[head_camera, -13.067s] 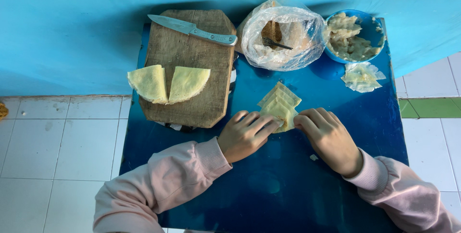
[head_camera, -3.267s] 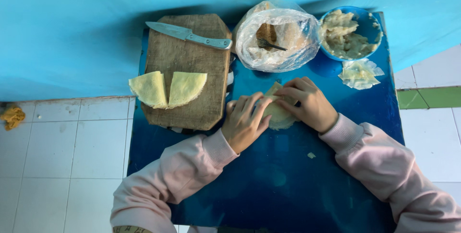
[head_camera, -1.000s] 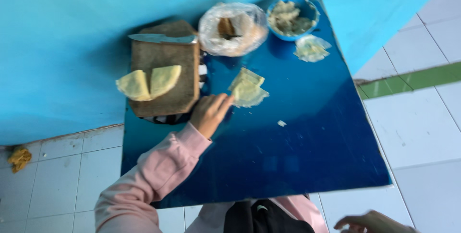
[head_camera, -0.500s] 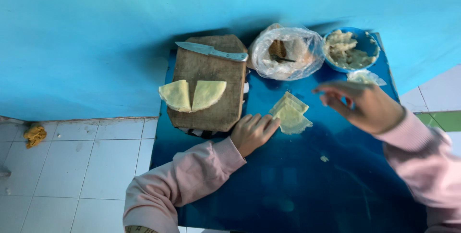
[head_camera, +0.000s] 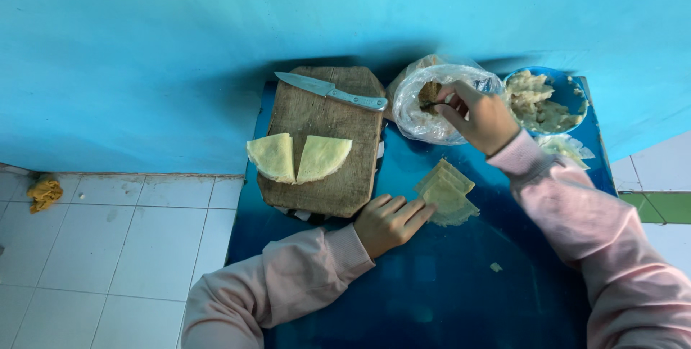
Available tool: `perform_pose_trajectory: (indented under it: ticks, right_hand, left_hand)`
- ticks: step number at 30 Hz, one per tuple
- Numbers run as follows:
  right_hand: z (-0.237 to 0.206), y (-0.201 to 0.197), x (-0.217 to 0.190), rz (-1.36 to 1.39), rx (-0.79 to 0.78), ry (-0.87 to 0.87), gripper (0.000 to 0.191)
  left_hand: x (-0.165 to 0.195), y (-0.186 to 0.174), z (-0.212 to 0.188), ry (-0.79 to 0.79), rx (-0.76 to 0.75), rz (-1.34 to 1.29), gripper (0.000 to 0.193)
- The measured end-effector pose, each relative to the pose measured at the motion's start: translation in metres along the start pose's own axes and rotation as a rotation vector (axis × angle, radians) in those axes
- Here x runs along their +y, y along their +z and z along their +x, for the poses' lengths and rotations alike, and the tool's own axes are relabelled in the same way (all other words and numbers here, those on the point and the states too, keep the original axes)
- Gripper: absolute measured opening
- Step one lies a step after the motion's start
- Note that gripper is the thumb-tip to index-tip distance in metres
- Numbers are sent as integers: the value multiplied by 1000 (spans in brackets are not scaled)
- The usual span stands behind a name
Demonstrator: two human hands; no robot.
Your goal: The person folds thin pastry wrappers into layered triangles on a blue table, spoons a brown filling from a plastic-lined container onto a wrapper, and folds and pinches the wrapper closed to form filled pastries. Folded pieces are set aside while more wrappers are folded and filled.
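My left hand [head_camera: 389, 222] rests flat on the blue table [head_camera: 446, 277], fingertips touching the edge of a folded pale yellow wrapper [head_camera: 448, 193]. My right hand [head_camera: 479, 113] reaches into a clear plastic bag [head_camera: 432, 104], fingers pinched on a small brown piece inside it. Both arms wear pink sleeves. A blue bowl [head_camera: 568, 88] of pale mashed filling stands to the right of the bag.
A wooden cutting board [head_camera: 327, 140] holds two wedge-shaped wrapper pieces [head_camera: 299, 157] and a knife [head_camera: 331, 91] at its far edge. A crumpled clear wrapper [head_camera: 568, 147] lies below the bowl. A blue wall runs behind; white floor tiles and a yellow rag [head_camera: 44, 193] lie at left.
My right hand has moved from above the table up and left into the plastic bag. My left hand stays beside the folded wrapper. The camera view has shifted.
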State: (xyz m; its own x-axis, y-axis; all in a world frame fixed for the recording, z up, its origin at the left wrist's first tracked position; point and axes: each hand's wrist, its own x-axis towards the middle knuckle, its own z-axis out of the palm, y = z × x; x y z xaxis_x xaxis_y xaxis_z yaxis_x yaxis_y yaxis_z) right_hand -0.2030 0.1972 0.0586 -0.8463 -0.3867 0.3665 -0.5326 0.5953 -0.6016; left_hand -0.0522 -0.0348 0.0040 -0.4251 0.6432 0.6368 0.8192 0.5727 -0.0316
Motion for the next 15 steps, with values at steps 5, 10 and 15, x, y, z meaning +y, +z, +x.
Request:
perform_pose_trajectory:
  ticks: [5, 10, 15]
  right_hand:
    - [20, 17, -1, 420, 53, 110, 17]
    - [22, 13, 1, -59, 294, -268, 15]
    - [16, 15, 3, -101, 264, -288, 16]
  left_hand:
    - [-1, 1, -1, -18, -50, -2, 12]
    - [-2, 2, 0, -16, -32, 11, 7]
    - [-2, 1, 0, -16, -37, 19, 7]
